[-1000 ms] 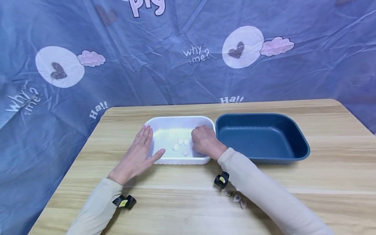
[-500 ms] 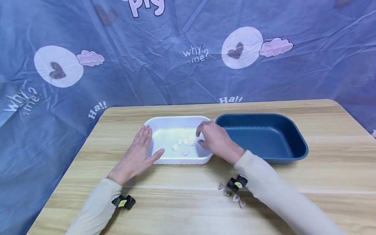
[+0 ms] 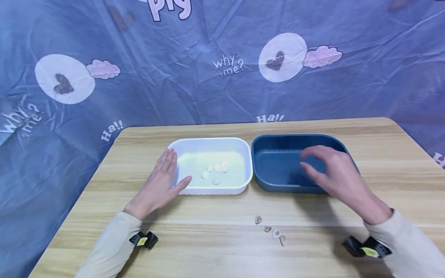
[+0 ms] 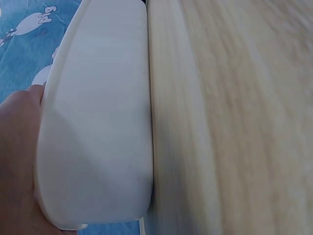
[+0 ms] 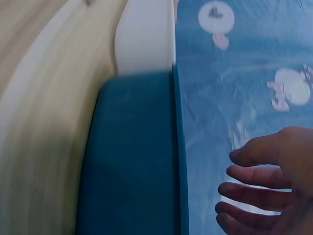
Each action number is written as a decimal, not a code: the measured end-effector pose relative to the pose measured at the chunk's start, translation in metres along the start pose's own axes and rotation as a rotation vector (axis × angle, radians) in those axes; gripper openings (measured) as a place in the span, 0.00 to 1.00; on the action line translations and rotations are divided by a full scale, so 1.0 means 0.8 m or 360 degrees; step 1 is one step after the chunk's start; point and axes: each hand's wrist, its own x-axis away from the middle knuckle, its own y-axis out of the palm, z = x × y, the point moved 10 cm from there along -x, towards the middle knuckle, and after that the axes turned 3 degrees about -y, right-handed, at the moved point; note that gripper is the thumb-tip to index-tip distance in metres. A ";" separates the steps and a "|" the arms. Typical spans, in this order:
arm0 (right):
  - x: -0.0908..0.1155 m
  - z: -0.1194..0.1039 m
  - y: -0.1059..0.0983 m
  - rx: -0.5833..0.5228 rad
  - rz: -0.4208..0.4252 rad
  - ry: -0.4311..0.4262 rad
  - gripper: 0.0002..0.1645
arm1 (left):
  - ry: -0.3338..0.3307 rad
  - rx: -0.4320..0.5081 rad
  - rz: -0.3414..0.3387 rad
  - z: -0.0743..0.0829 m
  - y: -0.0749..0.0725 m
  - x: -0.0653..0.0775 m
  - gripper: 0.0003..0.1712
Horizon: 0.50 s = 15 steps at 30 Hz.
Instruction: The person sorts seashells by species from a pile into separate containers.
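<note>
In the head view, my left hand [image 3: 158, 185] rests with straight fingers on the left rim of the white tub [image 3: 208, 190]. Several small pale shells [image 3: 216, 180] lie on that tub's floor. My right hand [image 3: 335, 173] hovers over the right part of the dark blue tub [image 3: 278, 188], fingers apart and holding nothing. The right wrist view shows the same hand [image 5: 269, 186] with a gap between thumb and fingers, beside the blue tub's wall [image 5: 137, 156]. From the left wrist, the white tub's outer wall [image 4: 98, 112] fills much of the view.
Several small brownish shells [image 3: 267, 229] lie on the wooden table [image 3: 194, 239] in front of the tubs. The two tubs stand side by side. A blue printed cloth [image 3: 194, 92] hangs behind the table's far edge.
My right hand has lifted out of the white tub and moved right, over the blue tub. The shells in the white tub are now uncovered. My left hand stays on the rim.
</note>
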 end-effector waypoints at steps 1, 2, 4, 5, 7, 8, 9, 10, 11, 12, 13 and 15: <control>0.008 0.008 -0.008 0.0020 0.0027 0.0020 0.13 | 0.0000 0.0003 -0.0003 0.000 0.000 0.000 0.53; 0.016 0.016 -0.014 0.0038 0.0048 0.0043 0.14 | -0.0002 0.0008 -0.0009 0.000 0.000 0.000 0.53; 0.031 0.029 -0.024 0.0059 0.0069 0.0100 0.14 | -0.0006 0.0016 -0.0021 0.000 0.001 0.001 0.53; 0.038 0.033 -0.027 0.0069 0.0076 0.0121 0.15 | -0.0009 0.0014 -0.0024 0.000 0.001 0.001 0.54; 0.052 0.036 -0.033 0.0075 0.0092 0.0134 0.16 | -0.0008 0.0014 -0.0031 0.000 0.002 0.001 0.53; 0.058 0.035 -0.035 0.0073 0.0099 0.0128 0.17 | -0.0007 0.0012 -0.0034 0.000 0.002 0.001 0.53; 0.063 0.032 -0.036 0.0071 0.0109 0.0112 0.18 | -0.0005 0.0014 -0.0034 0.000 0.002 0.000 0.53; 0.067 0.028 -0.038 0.0057 0.0126 0.0089 0.19 | -0.0003 0.0012 -0.0033 0.000 0.002 0.000 0.53; 0.071 0.022 -0.039 0.0046 0.0140 0.0055 0.20 | -0.0004 0.0009 -0.0035 0.000 0.002 0.000 0.53; 0.075 0.015 -0.040 0.0026 0.0155 0.0025 0.21 | -0.0004 0.0010 -0.0037 0.000 0.001 -0.001 0.53; 0.078 0.008 -0.040 0.0001 0.0165 -0.0002 0.21 | -0.0004 0.0006 -0.0036 0.000 0.001 -0.001 0.53; 0.085 -0.003 -0.038 -0.0055 0.0174 -0.0048 0.16 | -0.0005 0.0004 -0.0035 0.000 0.000 -0.001 0.53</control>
